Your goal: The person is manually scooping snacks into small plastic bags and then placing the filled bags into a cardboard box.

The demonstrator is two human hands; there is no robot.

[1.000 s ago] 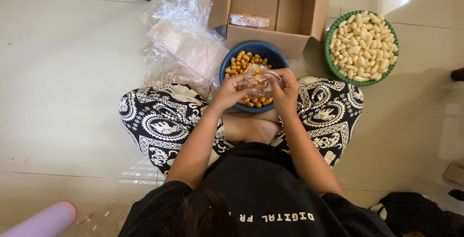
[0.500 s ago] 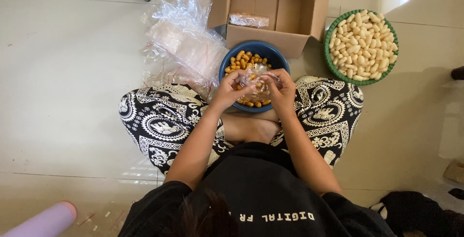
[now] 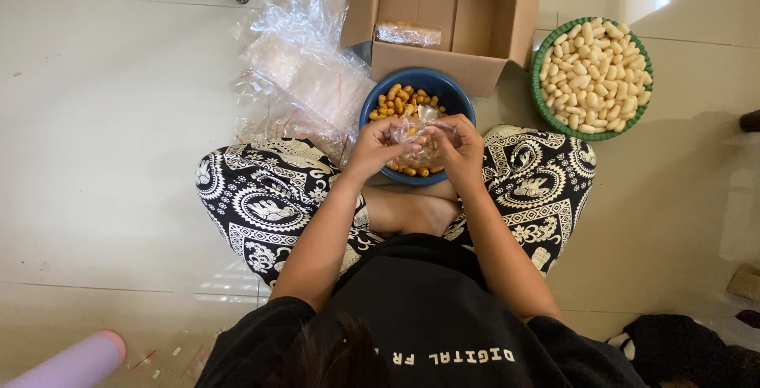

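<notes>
Hands pinch small clear bag (image 3: 416, 131) over blue bowl (image 3: 372, 111): left hand (image 3: 372, 148) and right hand (image 3: 461, 144) each pressed on its edges. Loose grip likely spills snacks onto floor (image 3: 103, 119) beside carton (image 3: 459, 67).

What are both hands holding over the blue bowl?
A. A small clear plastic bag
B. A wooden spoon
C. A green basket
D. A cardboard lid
A. The left hand and right hand pinch a small clear plastic bag between them, just above the blue bowl of orange snacks; the green basket sits apart on the floor.
</notes>
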